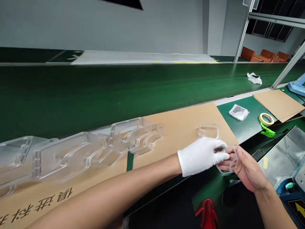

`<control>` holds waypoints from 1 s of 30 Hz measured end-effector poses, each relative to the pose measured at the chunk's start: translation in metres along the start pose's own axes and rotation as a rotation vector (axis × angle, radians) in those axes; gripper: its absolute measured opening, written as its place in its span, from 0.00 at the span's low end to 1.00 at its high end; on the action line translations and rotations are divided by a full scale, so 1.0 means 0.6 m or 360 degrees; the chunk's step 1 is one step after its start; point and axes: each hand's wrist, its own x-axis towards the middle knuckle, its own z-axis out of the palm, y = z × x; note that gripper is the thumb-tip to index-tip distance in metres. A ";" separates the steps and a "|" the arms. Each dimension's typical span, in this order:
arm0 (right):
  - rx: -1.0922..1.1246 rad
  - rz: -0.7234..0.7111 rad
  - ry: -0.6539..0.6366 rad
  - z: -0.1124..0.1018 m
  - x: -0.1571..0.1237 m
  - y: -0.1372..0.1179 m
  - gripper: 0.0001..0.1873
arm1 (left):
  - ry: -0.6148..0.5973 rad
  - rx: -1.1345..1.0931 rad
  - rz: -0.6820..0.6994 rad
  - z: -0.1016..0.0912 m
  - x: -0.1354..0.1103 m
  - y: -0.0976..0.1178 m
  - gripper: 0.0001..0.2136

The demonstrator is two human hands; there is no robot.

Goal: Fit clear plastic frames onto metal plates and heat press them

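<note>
My left hand (205, 156), in a white glove, pinches the edge of a small clear plastic part (232, 163) with a curved rim. Bare, my right hand (249, 168) grips the same part from the other side with thumb and fingers, above the front edge of the bench. Just beyond the glove, another clear plastic part (211, 130) lies on brown cardboard (178, 121). To the left, several larger clear plastic covers (71, 156) with curved cutouts stand in a row on the cardboard.
A green conveyor belt (119, 92) runs behind the bench. At right are silvery packets (239, 112), yellow tape (266, 119), a green-handled tool (268, 132) and cardboard sheets (281, 103). A metal post (288, 66) rises there. Something red (207, 214) is below the hands.
</note>
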 end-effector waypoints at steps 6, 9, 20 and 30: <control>0.0016 -0.0210 0.0198 0.008 -0.018 -0.009 0.15 | 0.0010 -0.0509 0.0020 0.015 -0.021 -0.004 0.20; 0.0047 -0.0377 0.0252 0.016 -0.028 -0.010 0.18 | -0.0039 -0.0906 0.0022 0.037 -0.033 -0.005 0.23; -0.0259 -0.0852 0.0475 0.015 -0.062 0.012 0.14 | 0.0300 -0.0884 -0.0028 0.060 -0.056 0.030 0.09; -0.0661 -0.0424 0.0382 -0.041 -0.053 0.050 0.17 | 0.0039 -0.0179 0.0128 -0.007 -0.090 0.036 0.12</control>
